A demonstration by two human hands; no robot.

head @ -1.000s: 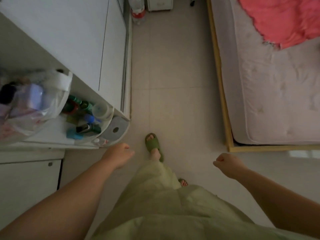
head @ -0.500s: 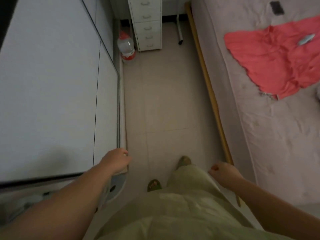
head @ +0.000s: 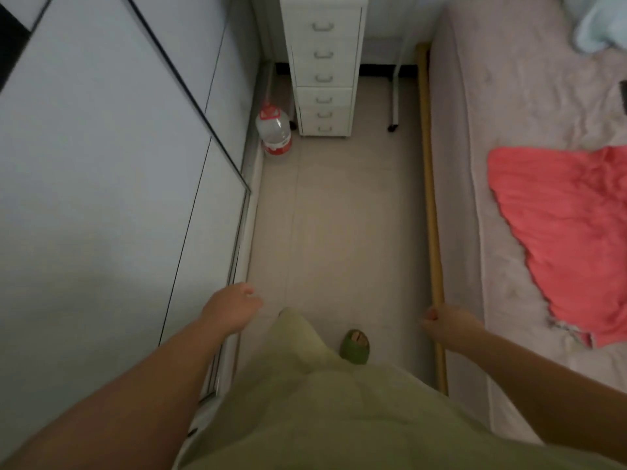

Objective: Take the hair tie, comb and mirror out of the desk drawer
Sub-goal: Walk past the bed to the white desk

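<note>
We stand on pale floor tiles point(head: 342, 205) in a narrow aisle between a white wardrobe point(head: 101, 198) and a bed point(head: 475, 215). Since a moment ago the white drawer unit point(head: 324, 72) at the far end has come closer. Beside it stands a water jug point(head: 274, 134); a coral cloth point(head: 570, 239) lies on the bed. Our left hand point(head: 234, 308) and right hand point(head: 444, 323) are loosely curled, holding nothing. Hair tie, comb and mirror are unseen.

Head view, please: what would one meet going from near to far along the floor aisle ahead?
Green slipper → water jug by the wardrobe → white drawer unit at the far wall.
</note>
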